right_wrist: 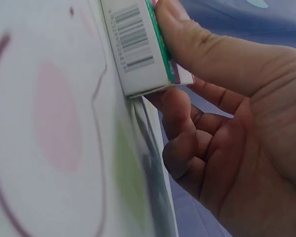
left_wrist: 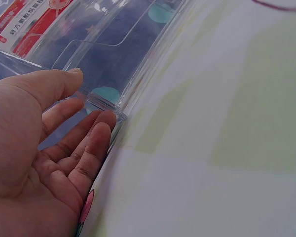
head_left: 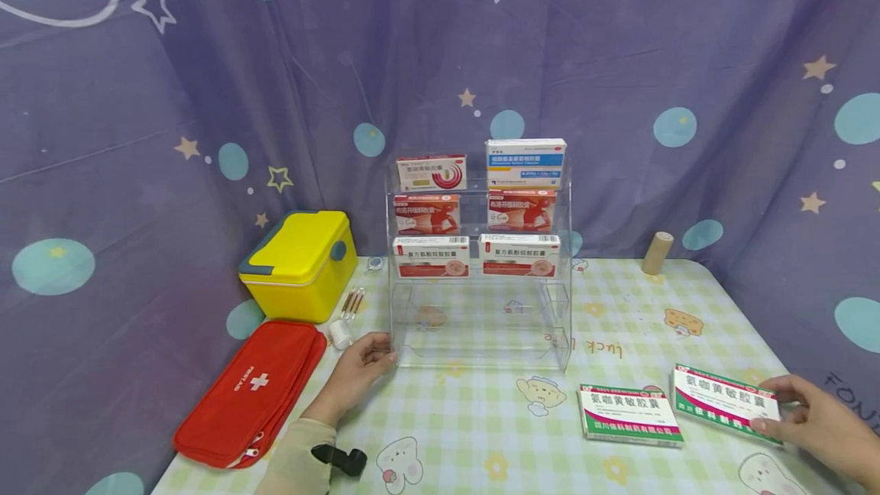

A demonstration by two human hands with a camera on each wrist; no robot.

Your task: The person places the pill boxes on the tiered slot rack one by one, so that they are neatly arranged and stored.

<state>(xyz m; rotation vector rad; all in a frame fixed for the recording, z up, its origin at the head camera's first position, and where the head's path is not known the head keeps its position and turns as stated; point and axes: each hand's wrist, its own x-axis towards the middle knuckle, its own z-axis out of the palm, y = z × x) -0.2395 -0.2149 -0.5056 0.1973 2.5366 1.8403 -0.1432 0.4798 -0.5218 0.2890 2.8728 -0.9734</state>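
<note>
A clear acrylic display rack [head_left: 481, 361] stands on the table, with medicine boxes on its upper tiers and bare lower tiers. My left hand [head_left: 364, 367] is at the rack's lower left corner, fingers loosely bent. In the left wrist view its fingertips [left_wrist: 108, 118] lie right at the base corner. With my right hand [head_left: 818, 418] I pinch the right end of a white-and-green medicine box [head_left: 722, 399] between thumb and fingers. The right wrist view shows the barcode end of this box [right_wrist: 133, 42] low over the tablecloth. A matching medicine box [head_left: 629, 412] lies flat just left of it.
To the rack's left are a yellow lidded box [head_left: 309, 258], a red first-aid pouch [head_left: 250, 396], a small white roll [head_left: 340, 333] and some swabs [head_left: 353, 302]. A tan bandage roll [head_left: 657, 253] stands at the back right. Behind the table hangs a purple curtain [head_left: 440, 59].
</note>
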